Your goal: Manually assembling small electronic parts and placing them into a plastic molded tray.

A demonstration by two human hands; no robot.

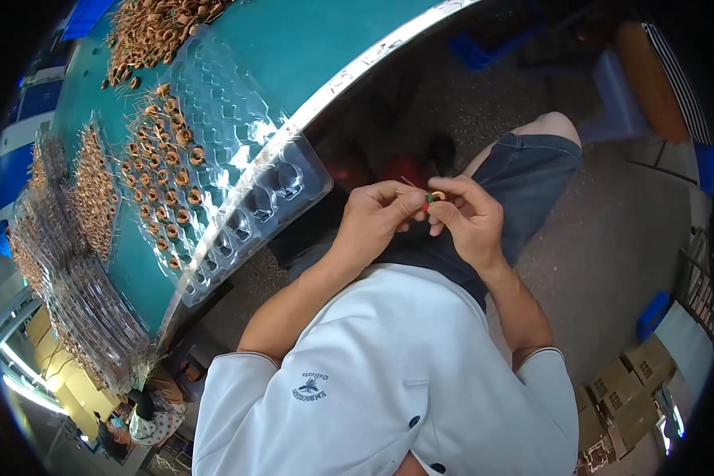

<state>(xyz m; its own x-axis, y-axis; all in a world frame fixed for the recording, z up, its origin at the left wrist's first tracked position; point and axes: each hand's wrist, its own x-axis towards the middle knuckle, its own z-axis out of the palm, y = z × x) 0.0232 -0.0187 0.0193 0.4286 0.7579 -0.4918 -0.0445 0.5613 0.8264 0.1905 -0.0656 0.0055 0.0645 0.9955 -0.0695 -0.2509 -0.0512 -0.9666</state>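
Above my lap, both hands meet on a small copper-wire ring coil (439,194) with a bit of green on it. My left hand (370,218) is closed, its thumb and forefinger pinching at the coil's left side, where thin wire ends stick out. My right hand (472,218) grips the coil's other side between thumb and fingers. Something small and red shows just under the coil, between the fingertips; I cannot make out what it is. The fingers hide part of the coil.
On the green table (270,47) to my left, a clear plastic tray (242,210) partly filled with copper coils (166,178) overhangs the edge. A loose heap of coils (155,36) lies beyond. Stacked filled trays (87,293) stand far left. Cardboard boxes (627,389) sit at lower right.
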